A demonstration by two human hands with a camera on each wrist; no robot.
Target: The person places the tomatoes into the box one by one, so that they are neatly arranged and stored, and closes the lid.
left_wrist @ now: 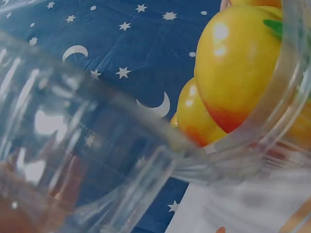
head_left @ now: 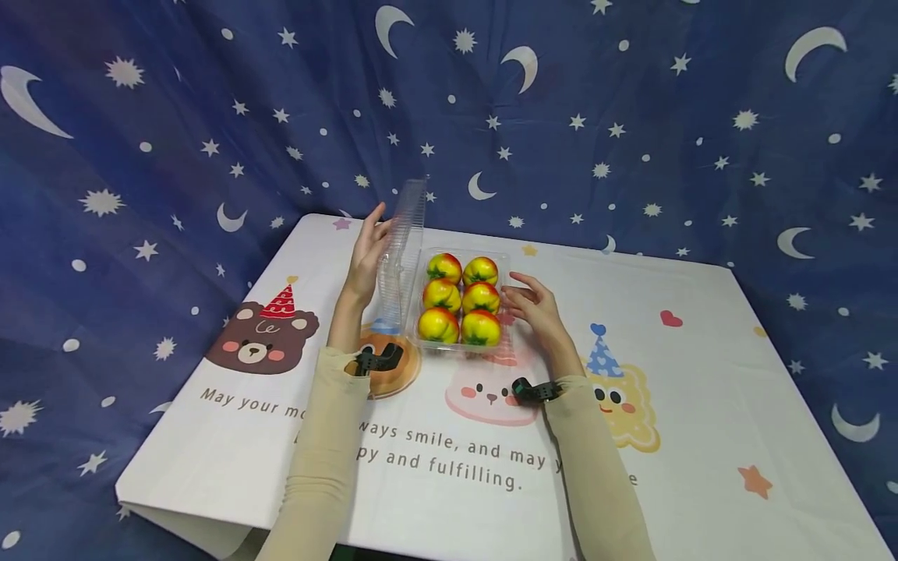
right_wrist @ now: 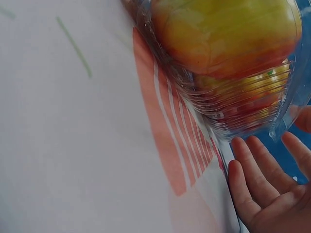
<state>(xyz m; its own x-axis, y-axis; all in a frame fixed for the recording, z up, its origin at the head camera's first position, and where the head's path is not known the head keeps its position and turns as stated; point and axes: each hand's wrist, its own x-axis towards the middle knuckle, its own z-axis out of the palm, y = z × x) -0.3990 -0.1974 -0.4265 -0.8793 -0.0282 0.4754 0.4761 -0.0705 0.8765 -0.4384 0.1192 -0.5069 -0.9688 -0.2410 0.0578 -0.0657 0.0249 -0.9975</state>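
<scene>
A clear plastic clamshell box lies on the table with its hinged lid raised on the left side. Several yellow-red fruits with green marks fill it in two columns. My left hand is at the outer face of the lid, its fingers extended; the left wrist view shows the hand blurred through the plastic. At the box's right side is my right hand, fingers loosely spread. In the right wrist view those fingertips are close by the ribbed wall; contact is hard to tell.
A white tablecloth with cartoon animals and lettering covers the table. Behind and around it hangs a dark blue curtain with moons and stars. A small black camera mount sits on each wrist.
</scene>
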